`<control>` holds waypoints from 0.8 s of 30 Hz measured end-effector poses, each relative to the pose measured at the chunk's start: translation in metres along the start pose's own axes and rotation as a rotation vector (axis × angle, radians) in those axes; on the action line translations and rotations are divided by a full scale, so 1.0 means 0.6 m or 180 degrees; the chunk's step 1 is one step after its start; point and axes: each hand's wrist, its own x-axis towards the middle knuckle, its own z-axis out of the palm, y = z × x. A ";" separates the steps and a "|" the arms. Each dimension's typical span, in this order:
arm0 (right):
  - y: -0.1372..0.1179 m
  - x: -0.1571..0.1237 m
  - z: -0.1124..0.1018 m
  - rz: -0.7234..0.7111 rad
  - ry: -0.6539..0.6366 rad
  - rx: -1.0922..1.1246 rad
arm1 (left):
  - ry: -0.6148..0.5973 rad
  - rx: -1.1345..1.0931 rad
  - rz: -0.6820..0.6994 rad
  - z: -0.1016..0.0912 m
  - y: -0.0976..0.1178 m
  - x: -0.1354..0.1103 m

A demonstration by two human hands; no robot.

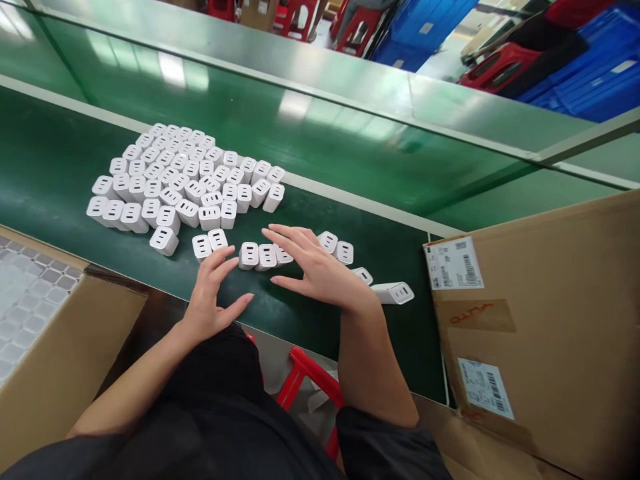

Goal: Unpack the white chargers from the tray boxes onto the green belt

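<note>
Several white charger plugs (171, 175) stand upright in a dense cluster on the green work surface (45, 173), their port faces up. Nearer to me, my left hand (213, 297) is open, fingertips beside a pair of chargers (202, 247). My right hand (316, 267) is open too, its fingers spread over a short row of three chargers (267, 257) and partly covering the last one. Just past that hand stand two more chargers (344, 252). Another charger (395, 293) lies on its side to the right, next to a partly hidden charger (363, 275).
A large cardboard box (545, 313) with labels borders the right end. At lower left an opened carton (75, 360) holds a tray of pale cells (30, 293). Under the edge is a red stool (305, 373). Beyond the metal rail are blue crates (415, 33) and a seated person (550, 40).
</note>
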 end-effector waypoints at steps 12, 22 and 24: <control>0.012 0.003 0.013 0.0044 -0.0124 0.0010 | -0.0579 0.0041 -0.0197 0.047 -0.018 0.024; -0.006 0.008 0.016 -0.0168 -0.0424 -0.0013 | -0.1046 -0.0431 -0.0452 -0.002 -0.014 0.000; -0.008 0.010 0.016 -0.0173 -0.0430 -0.0035 | -0.1193 -0.0488 -0.0599 -0.017 -0.011 -0.002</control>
